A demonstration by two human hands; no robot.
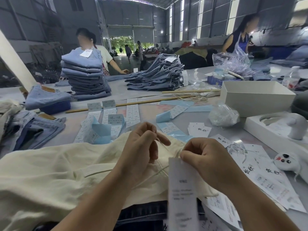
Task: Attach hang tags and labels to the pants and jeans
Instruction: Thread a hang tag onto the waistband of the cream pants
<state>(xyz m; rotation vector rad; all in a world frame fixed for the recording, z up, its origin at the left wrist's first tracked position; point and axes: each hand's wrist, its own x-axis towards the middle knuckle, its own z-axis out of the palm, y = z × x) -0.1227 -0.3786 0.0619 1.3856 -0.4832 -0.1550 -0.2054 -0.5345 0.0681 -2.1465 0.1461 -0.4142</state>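
Over the cream pants, the left hand pinches a thin string; just beside it the right hand pinches a white tag

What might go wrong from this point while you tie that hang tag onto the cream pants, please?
The thin string pinched in the left hand could slip free before it is secured. The hang tag held at its top by the right hand could tear at its hole if pulled. Loose tags beside the cream pants could get swept off the table.
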